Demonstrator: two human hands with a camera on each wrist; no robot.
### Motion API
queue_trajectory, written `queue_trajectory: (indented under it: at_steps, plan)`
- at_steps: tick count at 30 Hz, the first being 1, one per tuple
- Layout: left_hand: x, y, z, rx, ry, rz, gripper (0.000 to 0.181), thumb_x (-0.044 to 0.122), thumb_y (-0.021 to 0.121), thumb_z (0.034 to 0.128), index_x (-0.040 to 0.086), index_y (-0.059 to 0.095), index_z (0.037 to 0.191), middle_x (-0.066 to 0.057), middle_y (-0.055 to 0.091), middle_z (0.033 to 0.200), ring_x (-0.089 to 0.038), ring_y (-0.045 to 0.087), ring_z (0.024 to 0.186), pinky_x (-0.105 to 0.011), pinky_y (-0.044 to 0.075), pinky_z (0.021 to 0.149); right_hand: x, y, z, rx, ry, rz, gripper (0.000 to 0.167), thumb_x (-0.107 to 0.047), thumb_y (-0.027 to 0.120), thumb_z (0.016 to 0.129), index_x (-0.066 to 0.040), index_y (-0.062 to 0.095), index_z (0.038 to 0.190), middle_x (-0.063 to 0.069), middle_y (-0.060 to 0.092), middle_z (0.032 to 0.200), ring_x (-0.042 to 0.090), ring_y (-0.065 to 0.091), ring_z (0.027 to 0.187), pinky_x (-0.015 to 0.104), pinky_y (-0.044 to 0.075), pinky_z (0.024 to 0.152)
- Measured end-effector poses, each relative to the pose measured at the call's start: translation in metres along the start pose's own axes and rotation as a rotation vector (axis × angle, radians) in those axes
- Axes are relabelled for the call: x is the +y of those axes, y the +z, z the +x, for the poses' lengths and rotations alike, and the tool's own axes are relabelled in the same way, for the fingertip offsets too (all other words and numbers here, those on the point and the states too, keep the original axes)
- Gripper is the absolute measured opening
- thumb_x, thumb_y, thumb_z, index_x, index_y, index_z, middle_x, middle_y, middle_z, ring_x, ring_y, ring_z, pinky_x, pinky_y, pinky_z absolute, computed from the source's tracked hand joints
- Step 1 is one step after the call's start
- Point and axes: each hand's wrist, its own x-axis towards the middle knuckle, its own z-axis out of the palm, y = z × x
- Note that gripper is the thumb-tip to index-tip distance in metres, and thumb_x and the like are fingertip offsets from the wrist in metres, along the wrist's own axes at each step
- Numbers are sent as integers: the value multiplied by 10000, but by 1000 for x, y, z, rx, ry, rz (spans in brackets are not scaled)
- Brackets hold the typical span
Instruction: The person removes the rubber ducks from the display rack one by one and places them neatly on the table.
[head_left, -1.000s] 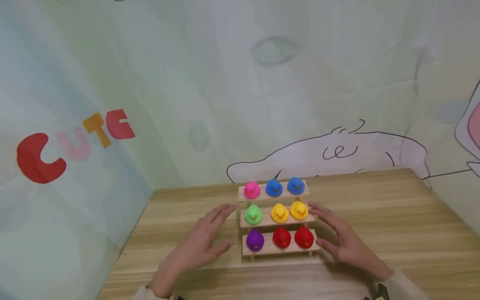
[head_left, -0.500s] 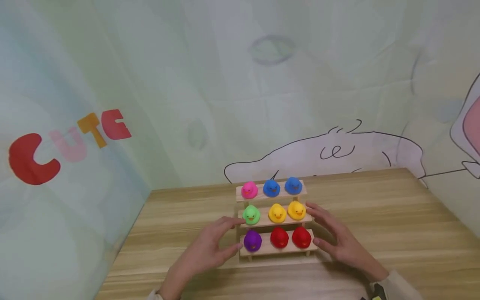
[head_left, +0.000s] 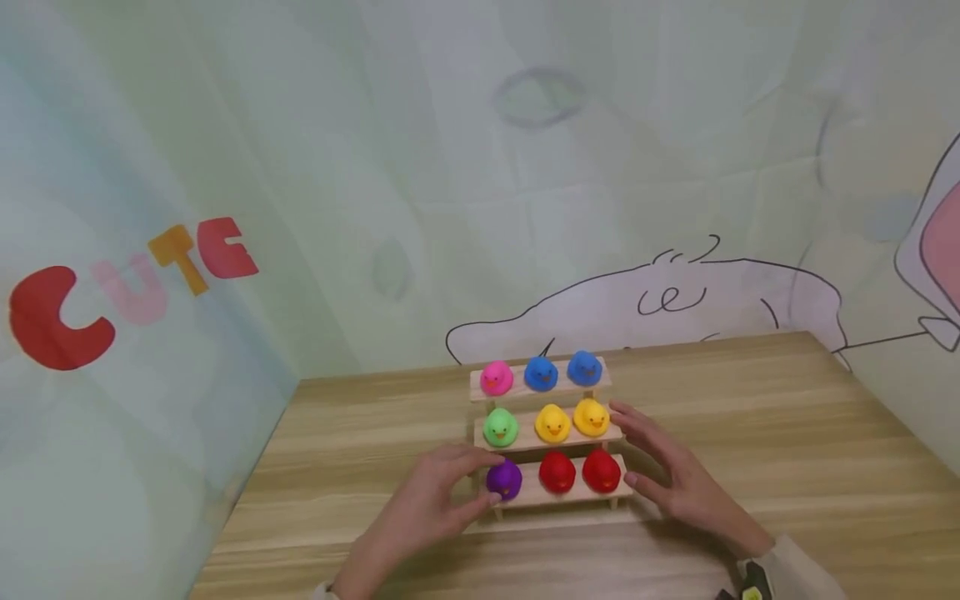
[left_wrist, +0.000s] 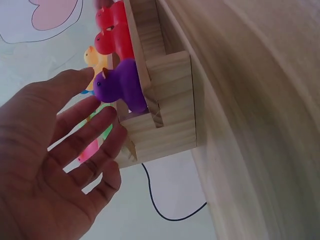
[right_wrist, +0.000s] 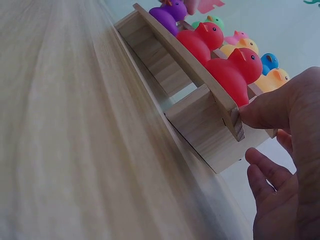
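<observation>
A three-tier wooden rack (head_left: 540,490) holds small toy ducks. At the lower left sits a purple duck (head_left: 504,480) (left_wrist: 122,86), with the thumb and a finger of my left hand (head_left: 420,504) (left_wrist: 42,145) spread around its two sides; whether they touch it is unclear. Two red ducks (head_left: 557,472) (right_wrist: 234,75) share that tier. My right hand (head_left: 693,492) (right_wrist: 305,145) is at the rack's right end, its thumb touching the end of the lowest shelf. The middle tier carries a green duck (head_left: 500,427) and two yellow ducks (head_left: 552,423).
On the top tier are a pink duck (head_left: 497,378) and two blue ducks (head_left: 541,374). The rack stands on a wood-grain table (head_left: 360,433). Behind it hangs a pale printed cloth (head_left: 420,167) with coloured letters at the left.
My left hand has moved right and nearer, from beside the rack to around the purple duck. My right hand has stayed at the rack's right end. The view has shifted slightly.
</observation>
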Motion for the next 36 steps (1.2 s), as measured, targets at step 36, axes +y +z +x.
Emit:
queue_trajectory:
  at_steps: [36]
  plan:
    - [-8,-39,-8,305,118,-81,394,99,895,873,209,783,1235,79,791,1084,-73,600,846,-234,491,625,3,-2,0,-9,38,4,773,-106,746,1004,-238,369,1666,77,285,1793,-115,268,1594,152,394,1187]
